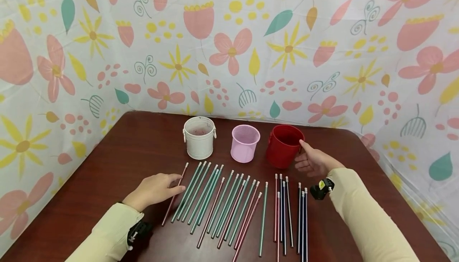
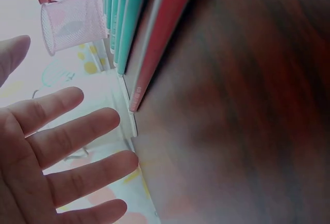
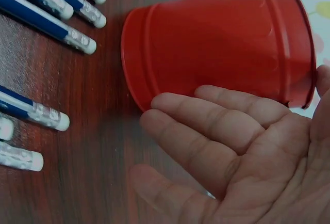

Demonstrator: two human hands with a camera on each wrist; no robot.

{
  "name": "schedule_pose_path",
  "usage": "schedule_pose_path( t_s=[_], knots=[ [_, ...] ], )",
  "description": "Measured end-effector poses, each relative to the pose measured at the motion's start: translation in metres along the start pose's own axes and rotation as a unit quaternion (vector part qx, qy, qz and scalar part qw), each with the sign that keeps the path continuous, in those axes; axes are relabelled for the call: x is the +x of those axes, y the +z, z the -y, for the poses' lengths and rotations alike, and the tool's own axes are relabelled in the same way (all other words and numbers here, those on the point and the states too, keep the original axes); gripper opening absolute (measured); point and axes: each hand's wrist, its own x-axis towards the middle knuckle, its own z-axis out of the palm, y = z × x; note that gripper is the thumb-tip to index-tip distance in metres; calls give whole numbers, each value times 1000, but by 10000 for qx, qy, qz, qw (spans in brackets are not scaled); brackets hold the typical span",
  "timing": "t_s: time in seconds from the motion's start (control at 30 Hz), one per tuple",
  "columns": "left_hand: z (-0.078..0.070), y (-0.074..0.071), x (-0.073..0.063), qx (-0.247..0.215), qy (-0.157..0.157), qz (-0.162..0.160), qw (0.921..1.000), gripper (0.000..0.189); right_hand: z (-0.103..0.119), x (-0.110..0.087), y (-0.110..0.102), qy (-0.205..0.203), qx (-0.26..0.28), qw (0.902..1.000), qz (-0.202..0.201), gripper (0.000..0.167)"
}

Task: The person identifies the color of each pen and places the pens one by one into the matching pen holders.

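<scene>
My right hand (image 1: 313,161) is beside the red bucket (image 1: 281,154), its thumb right at the rim. In the right wrist view its fingers (image 3: 201,126) extend loosely along the wall of the upright bucket. On the left, my left hand (image 1: 157,190) hovers around the leftmost red pencil (image 1: 174,196), which lies on the table with its eraser end pointing away. The left wrist view shows the fingers (image 2: 77,136) spread and straight, with nothing between them. Next to that pencil lie several green pencils (image 1: 190,192), and dark blue pencils (image 1: 299,218) lie nearer the right hand.
A white bucket (image 1: 199,144) with side handles and a pink mesh cup (image 1: 244,150) stand upright in a row with the red bucket. More red pencils (image 1: 247,226) lie among the others on the brown table (image 1: 107,166). A flower-printed cloth (image 1: 229,86) hangs behind the table.
</scene>
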Motion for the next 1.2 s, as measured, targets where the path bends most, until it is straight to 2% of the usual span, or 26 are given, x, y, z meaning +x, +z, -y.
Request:
schedule_pose_path(
  t_s=[0.2, 0.4, 0.5, 0.63, 0.9, 1.2],
  knots=[
    [2, 0, 0, 72, -125, 24, 9999, 45, -5, 9, -6, -30, 132, 9998, 126, 98],
    [1, -1, 4, 201, -380, 51, 9991, 44, -8, 5, -6, -141, 169, 9997, 130, 99],
    [1, 0, 7, 231, -734, 177, 9969, 34, -7, 3, -3, -200, 198, 9996, 45, 98],
    [4, -1, 10, 315, -1221, 384, 9913, 40, -4, 1, 3, -183, 250, 9995, -19, 97],
    [3, -7, 27, 439, -1224, 492, 9903, 45, -4, 1, 9, -152, 312, 9993, -167, 95],
    [2, -1, 49, 605, -1474, 550, 9857, 46, -6, 1, 14, -332, 374, 9985, -225, 95]
  ],
)
